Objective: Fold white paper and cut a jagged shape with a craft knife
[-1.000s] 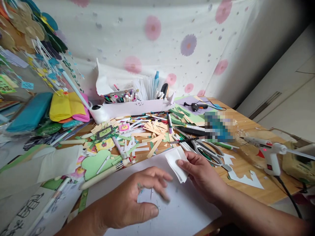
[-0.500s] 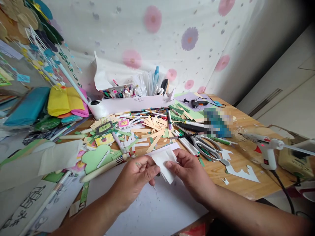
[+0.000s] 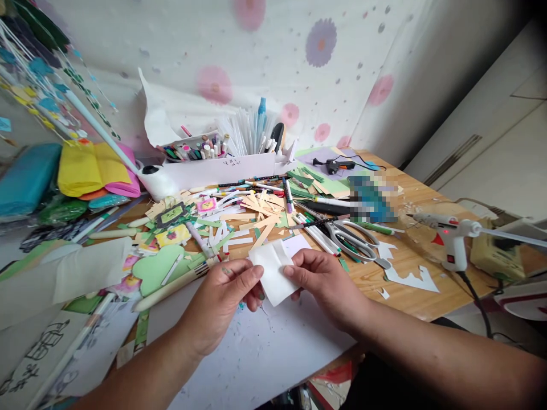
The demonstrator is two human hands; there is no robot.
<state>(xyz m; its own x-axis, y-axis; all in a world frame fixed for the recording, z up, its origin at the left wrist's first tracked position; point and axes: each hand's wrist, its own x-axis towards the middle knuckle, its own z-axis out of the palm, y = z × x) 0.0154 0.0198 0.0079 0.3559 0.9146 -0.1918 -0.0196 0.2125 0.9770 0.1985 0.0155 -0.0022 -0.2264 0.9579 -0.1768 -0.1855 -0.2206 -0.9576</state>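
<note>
A small white sheet, folded and looking like tissue or thin paper [image 3: 273, 276], is held up between both hands above the table. My left hand [image 3: 233, 290] pinches its left edge between thumb and fingers. On the opposite edge, my right hand [image 3: 318, 279] grips it with the thumb on top and the fingers behind. Below the hands lies a large white board or sheet [image 3: 256, 353] marked with small specks of colour. Close beyond the hands are loose paper strips [image 3: 267, 210] and several white markers [image 3: 318, 233].
Grey-handled scissors [image 3: 352, 239] lie right of the markers. A white hot glue gun [image 3: 455, 236] stands at the right with its cord hanging down. A box of pens [image 3: 231, 168] is at the back. Green cloud-shaped paper [image 3: 158, 267] and wrapped coloured paper [image 3: 94, 168] lie left.
The white sheet has turned and spread into a flatter square, and my left thumb now rests on its upper left edge. The whole view has shifted slightly, with the background moving left and up.
</note>
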